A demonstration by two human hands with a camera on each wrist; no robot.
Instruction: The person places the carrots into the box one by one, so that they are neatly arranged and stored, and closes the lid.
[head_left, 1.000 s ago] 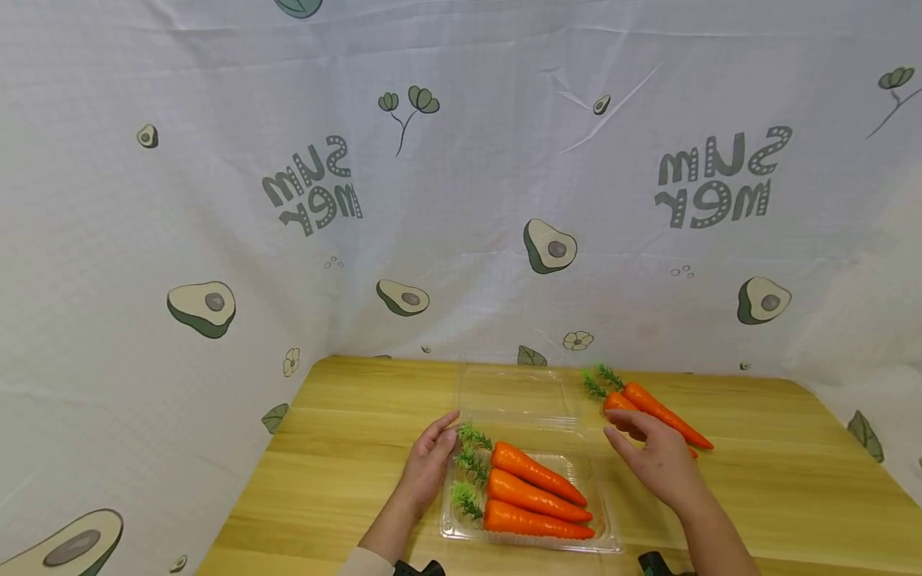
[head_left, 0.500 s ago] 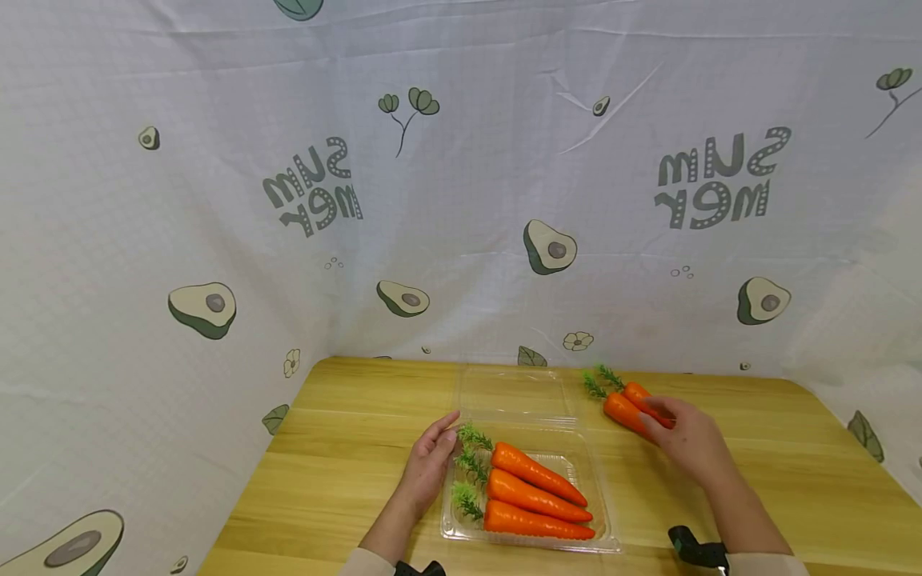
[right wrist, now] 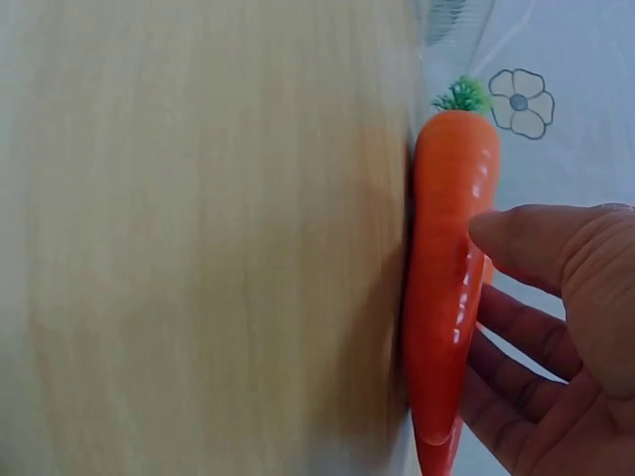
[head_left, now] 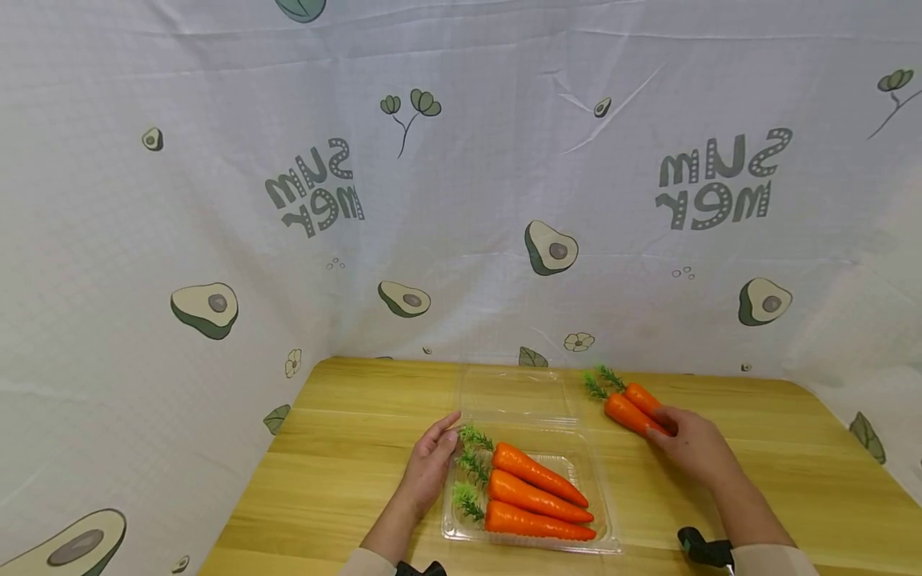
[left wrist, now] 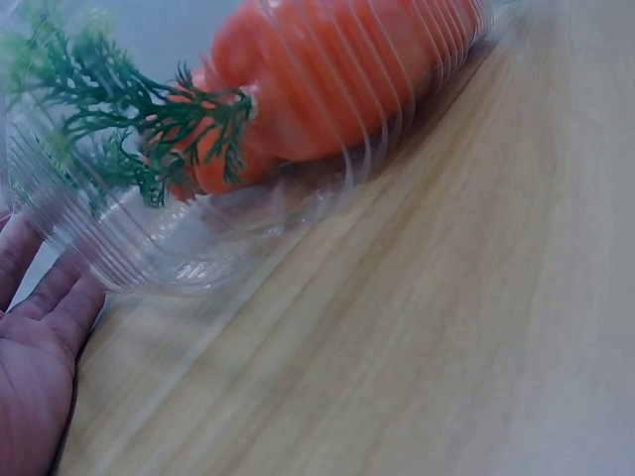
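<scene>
A clear plastic clamshell box (head_left: 607, 520) stands with its lid folded back, three orange carrots with green tops lying side by side in it; the front carrot (head_left: 533, 522) is one of them. My left hand (head_left: 426, 464) rests against the box's left side, and in the left wrist view its fairly straight fingers (left wrist: 62, 297) touch the clear wall. To the right of the box, my right hand (head_left: 697, 450) pinches the nearer of two loose carrots (head_left: 625, 414) between thumb and fingers, toward its thin end. Behind that lies the other loose carrot (head_left: 639, 395), partly hidden by the hand.
The clear lid (head_left: 515, 394) lies back on the wooden table (head_left: 360, 424) toward the rear. A white printed cloth (head_left: 468, 200) hangs behind and on the left of the table. Dark straps with small devices show at both wrists.
My right hand has moved right and down from above the loose carrots onto the nearer one, and its fingers have closed on it. The left hand and the box have stayed put.
</scene>
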